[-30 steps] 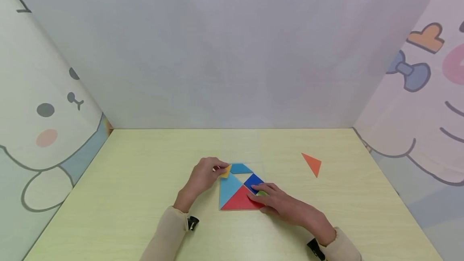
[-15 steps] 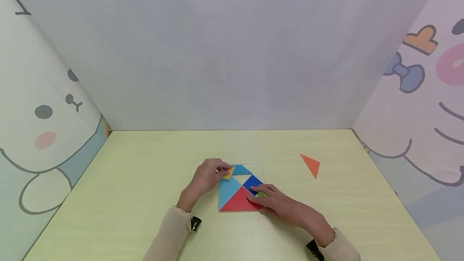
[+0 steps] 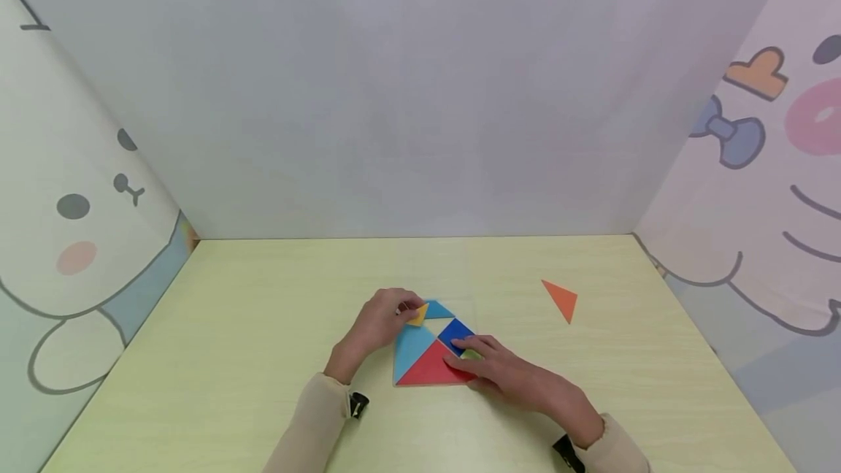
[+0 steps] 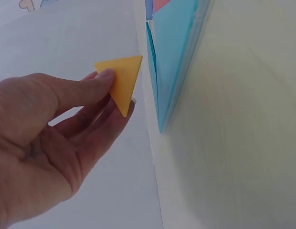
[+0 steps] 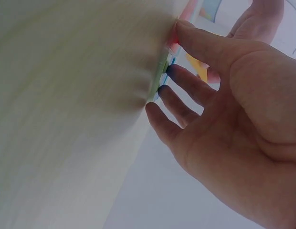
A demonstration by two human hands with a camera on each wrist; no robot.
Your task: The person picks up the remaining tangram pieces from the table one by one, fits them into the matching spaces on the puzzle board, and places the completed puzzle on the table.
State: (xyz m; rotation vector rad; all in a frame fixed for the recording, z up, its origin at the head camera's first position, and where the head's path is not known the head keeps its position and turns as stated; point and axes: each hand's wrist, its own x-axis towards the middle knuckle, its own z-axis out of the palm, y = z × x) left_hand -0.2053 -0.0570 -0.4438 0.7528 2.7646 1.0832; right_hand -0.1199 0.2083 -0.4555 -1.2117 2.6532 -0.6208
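Note:
My left hand (image 3: 383,318) pinches a small yellow triangle tangram piece (image 4: 125,78) between thumb and fingers, held above the upper left of a tangram board. On the board, a large light blue triangle (image 3: 407,353) lies at the left and a red triangle (image 3: 427,368) along the front. A blue parallelogram (image 3: 440,309) sits at the back, with a dark blue square (image 3: 453,330) at the right. My right hand (image 3: 512,372) rests over the board's right side, its fingers extended and spread. Beneath these fingers a green piece (image 3: 471,354) shows only partly.
An orange triangle (image 3: 561,301) lies loose on the wooden table (image 3: 263,298), to the right behind the board. A plain grey wall (image 3: 420,93) stands at the back, and cartoon-printed panels (image 3: 72,239) flank the table on both sides.
My left hand has shifted slightly right with the yellow triangle, further over the board's upper left corner. The right hand stays in place; the head view has drifted a little.

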